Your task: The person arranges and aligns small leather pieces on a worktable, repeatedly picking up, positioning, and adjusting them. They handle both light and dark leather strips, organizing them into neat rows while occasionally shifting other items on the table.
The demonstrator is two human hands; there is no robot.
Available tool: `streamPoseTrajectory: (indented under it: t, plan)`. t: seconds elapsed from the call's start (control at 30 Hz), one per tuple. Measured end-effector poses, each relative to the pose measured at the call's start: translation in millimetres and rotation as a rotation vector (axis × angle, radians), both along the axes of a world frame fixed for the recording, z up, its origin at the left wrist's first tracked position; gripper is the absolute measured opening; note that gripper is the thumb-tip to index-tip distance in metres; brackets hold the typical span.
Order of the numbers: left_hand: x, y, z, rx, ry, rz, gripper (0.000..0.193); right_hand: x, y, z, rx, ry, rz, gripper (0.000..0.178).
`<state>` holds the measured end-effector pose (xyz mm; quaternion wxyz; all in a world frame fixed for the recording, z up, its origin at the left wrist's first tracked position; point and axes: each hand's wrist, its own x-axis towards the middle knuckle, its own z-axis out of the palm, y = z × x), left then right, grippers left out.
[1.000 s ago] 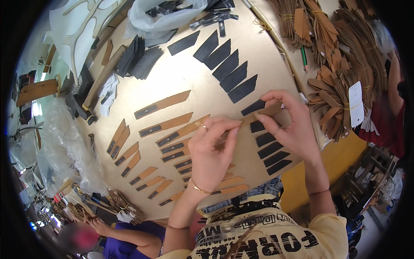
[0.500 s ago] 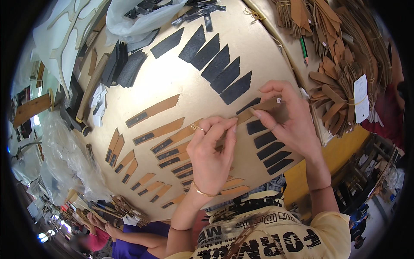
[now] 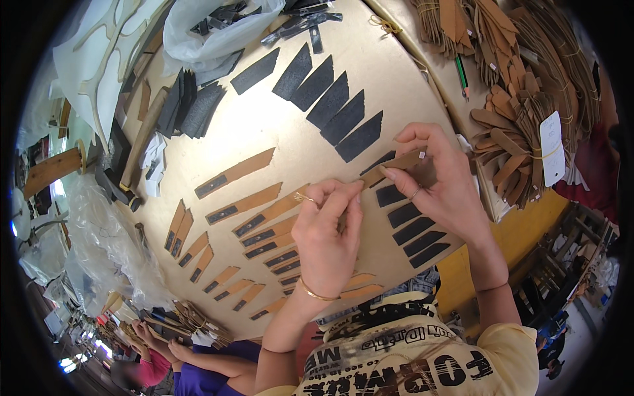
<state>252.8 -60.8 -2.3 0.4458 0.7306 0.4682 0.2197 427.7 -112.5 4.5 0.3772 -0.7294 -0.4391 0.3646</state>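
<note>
A brown leather strip point(image 3: 406, 160) is held between my two hands above the right side of the table. My left hand point(image 3: 327, 234) pinches its left end with thumb and fingertips. My right hand point(image 3: 439, 181) grips the other end, thumb on the near edge and fingers curled behind. Under and beside my right hand lie several short black strips point(image 3: 404, 214) in a column. Left of my left hand, brown strips with black end pieces point(image 3: 244, 201) are spread in rows, some partly hidden by that hand. Larger black slanted pieces point(image 3: 360, 135) lie beyond the hands.
Bundled brown leather pieces point(image 3: 512, 125) with a white tag point(image 3: 553, 148) sit at the right, near a green pencil point(image 3: 461, 74). At the far left are a plastic bag point(image 3: 191, 33) of black parts, stacked black pieces point(image 3: 201, 109) and a hammer point(image 3: 145, 138). Another person's arm point(image 3: 211, 363) shows lower left.
Both hands keep their hold on the brown leather strip and have hardly moved. The view has shifted slightly.
</note>
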Motion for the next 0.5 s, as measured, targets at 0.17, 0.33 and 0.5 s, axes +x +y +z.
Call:
streamPoseTrajectory:
  t: [0.17,0.33,0.5]
  plan:
    - [2.7,-4.2,2.2,0.085,0.087,-0.062,0.026,-0.9,0.7,3.5,-0.052,0.015,-0.005,0.042]
    - [10.5,-10.5,5.7,0.195,0.215,-0.101,0.031,-0.2,-0.7,4.1,-0.046,-0.019,-0.010,0.038]
    - [11.9,-11.3,8.6,0.208,0.263,-0.140,0.031,8.5,-5.2,2.8,0.025,-0.056,-0.060,0.035]
